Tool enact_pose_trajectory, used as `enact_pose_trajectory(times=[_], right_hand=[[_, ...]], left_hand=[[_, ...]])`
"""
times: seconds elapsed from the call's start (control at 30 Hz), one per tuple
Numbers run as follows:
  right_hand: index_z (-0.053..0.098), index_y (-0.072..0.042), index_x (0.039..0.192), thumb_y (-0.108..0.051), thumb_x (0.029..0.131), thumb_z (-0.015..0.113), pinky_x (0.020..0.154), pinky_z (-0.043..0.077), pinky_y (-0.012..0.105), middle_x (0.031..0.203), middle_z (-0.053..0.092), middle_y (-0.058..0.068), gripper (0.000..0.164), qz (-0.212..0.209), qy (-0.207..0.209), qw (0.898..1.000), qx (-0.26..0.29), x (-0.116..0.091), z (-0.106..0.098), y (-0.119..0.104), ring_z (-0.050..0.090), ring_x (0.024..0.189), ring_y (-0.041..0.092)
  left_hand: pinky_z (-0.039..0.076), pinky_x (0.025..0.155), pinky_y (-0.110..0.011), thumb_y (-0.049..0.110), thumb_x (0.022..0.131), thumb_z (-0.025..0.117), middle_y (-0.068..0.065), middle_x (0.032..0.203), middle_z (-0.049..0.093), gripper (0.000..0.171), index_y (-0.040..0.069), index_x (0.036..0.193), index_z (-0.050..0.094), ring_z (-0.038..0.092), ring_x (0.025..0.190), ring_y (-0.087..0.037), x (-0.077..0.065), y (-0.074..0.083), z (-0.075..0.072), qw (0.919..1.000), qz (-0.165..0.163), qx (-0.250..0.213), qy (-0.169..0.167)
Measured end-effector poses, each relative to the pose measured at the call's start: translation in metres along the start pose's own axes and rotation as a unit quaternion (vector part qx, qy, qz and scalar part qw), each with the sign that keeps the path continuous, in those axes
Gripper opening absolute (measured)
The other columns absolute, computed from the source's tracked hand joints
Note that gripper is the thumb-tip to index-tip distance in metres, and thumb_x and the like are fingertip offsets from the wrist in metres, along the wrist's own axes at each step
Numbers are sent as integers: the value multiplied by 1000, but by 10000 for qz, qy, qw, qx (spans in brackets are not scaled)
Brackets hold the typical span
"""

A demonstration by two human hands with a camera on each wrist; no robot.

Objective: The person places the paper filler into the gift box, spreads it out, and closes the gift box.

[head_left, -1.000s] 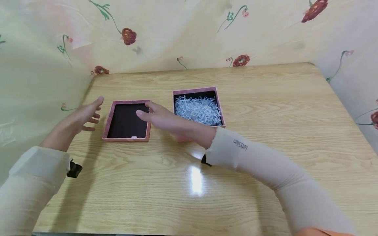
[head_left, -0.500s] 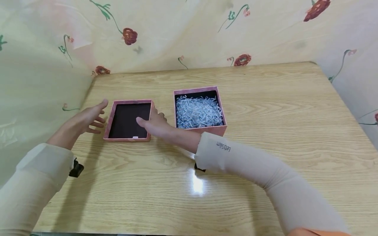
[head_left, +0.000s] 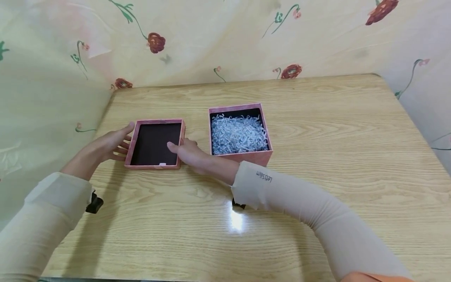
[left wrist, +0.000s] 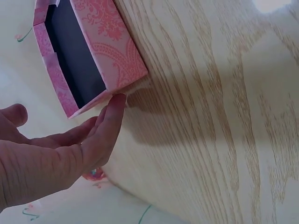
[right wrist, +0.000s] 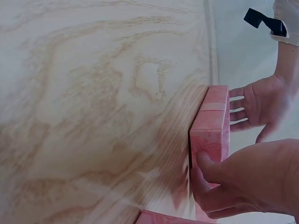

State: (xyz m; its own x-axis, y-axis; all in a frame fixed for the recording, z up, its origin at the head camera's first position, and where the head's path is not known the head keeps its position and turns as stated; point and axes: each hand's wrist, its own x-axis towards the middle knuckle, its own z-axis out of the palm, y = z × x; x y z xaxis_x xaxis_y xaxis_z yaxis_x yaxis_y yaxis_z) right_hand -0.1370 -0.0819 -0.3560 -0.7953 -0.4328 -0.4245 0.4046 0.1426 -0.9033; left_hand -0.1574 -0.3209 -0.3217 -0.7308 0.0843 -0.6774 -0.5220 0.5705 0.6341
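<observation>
A shallow pink box lid [head_left: 155, 167] with a black inside lies hollow side up on the table, left of centre. My right hand [head_left: 193, 156] grips its right wall, with the thumb over the rim and the fingers curled outside. At the left wall, my left hand [head_left: 112, 145] has its fingers extended and the thumb near the far left corner. The left wrist view shows the left hand's fingertips [left wrist: 119, 99] at the lid's patterned pink side [left wrist: 117, 51]; firm contact is hard to judge. Part of the right hand's fingers is hidden in the head view.
Right of the lid stands a deeper pink box [head_left: 258, 157] holding pale blue shredded paper [head_left: 237, 135]. Both rest on a wooden table [head_left: 317, 129]. A flower-patterned sheet [head_left: 229, 39] rises along the back and sides.
My right hand has come down from above the lid's right side onto its right wall. My left hand has moved right to the lid's left wall.
</observation>
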Motion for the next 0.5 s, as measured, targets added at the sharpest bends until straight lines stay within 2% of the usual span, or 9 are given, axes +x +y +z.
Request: enact_pose_trajectory(times=[0.13,0.3,0.5], right_hand=[[44,-6,140,-23,103,46,109,35,36,136,52,11,41,-119,-254,9989,369,2,0,4,48,127,23],[45,-3,139,-21,103,45,109,34,36,137,52,13,41,-119,-417,9972,604,3,1,5,47,129,24],[43,-2,140,-21,103,46,110,34,35,138,51,13,42,-76,-436,9971,613,3,2,4,45,130,23]], left_hand=[[38,102,-54,70,92,14,-35,136,26,102,-17,145,8,36,123,-44,2,0,2,10000,-11,1,27],[38,103,-55,72,91,13,-35,138,27,104,-16,144,11,37,124,-45,4,0,2,9999,-53,135,91],[35,104,-56,74,89,12,-36,141,24,106,-16,145,11,35,126,-46,4,1,2,9997,-84,171,126]])
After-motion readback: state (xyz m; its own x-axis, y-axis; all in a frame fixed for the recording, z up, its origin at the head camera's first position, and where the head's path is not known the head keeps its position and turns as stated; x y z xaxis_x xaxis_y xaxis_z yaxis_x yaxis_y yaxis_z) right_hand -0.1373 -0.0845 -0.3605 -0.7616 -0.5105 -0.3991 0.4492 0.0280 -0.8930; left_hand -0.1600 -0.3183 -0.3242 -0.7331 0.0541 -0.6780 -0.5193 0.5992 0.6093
